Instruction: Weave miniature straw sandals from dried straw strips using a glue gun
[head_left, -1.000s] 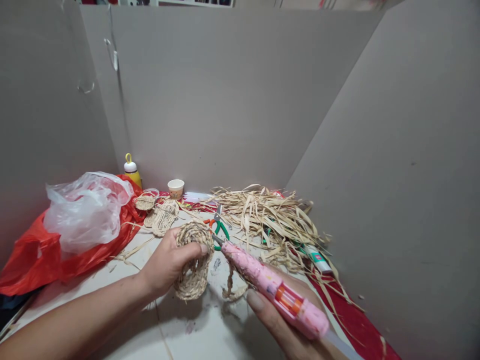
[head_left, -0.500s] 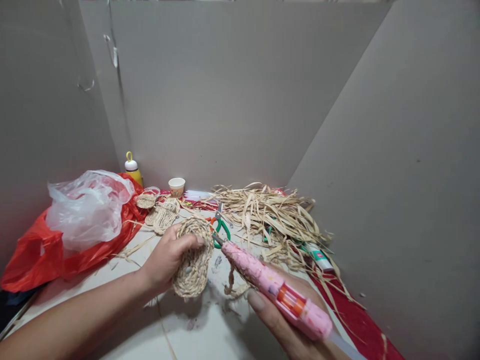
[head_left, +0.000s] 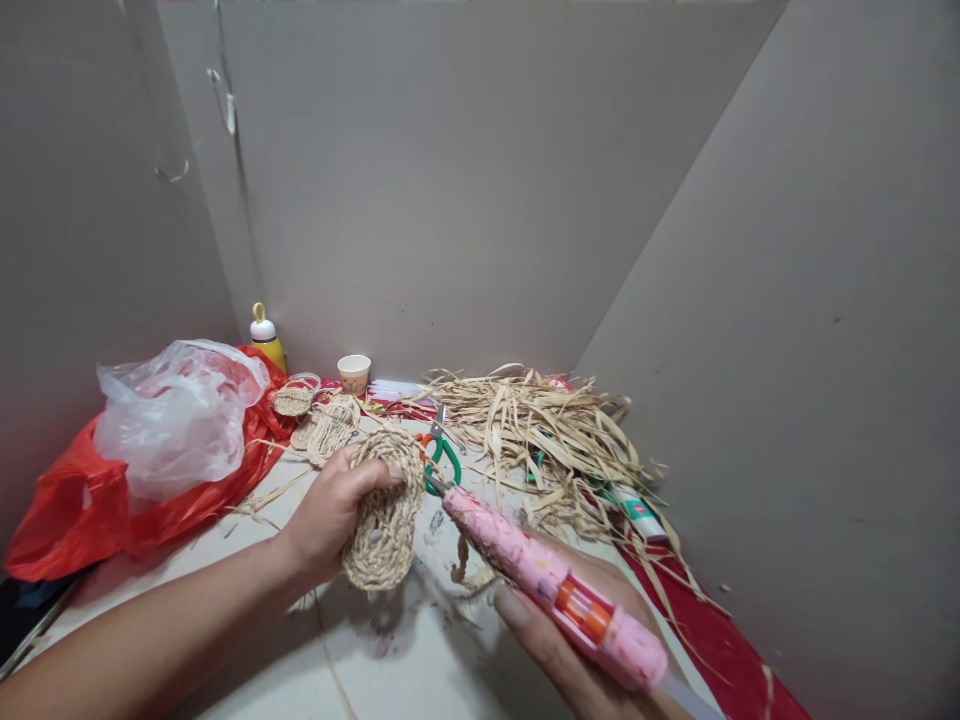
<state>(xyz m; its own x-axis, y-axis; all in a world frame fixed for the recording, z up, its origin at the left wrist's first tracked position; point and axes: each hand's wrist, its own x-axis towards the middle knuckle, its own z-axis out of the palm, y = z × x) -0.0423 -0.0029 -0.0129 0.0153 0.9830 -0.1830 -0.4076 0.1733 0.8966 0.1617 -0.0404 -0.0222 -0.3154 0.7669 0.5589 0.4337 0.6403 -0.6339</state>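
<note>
My left hand (head_left: 330, 510) grips an oval coil of braided straw (head_left: 384, 530), its thumb pressed on the coil's face. In my right hand (head_left: 570, 620) is a pink glue gun (head_left: 517, 545) with an orange part and a clear stick at its back end. The gun's metal nozzle points at the coil's right edge; whether they touch I cannot tell. A strip of braid (head_left: 469, 575) hangs beside the gun, its upper part hidden behind it. Behind the nozzle lie green-handled scissors (head_left: 448, 458).
Loose straw (head_left: 540, 430) is heaped at the back right. Woven straw pieces (head_left: 330, 428), a paper cup (head_left: 353, 374) and a yellow bottle (head_left: 268, 342) stand or lie at the back. Red and clear plastic bags (head_left: 180, 420) fill the left side.
The straw coil has shifted very slightly up and left with my left hand. The glue gun has barely moved.
</note>
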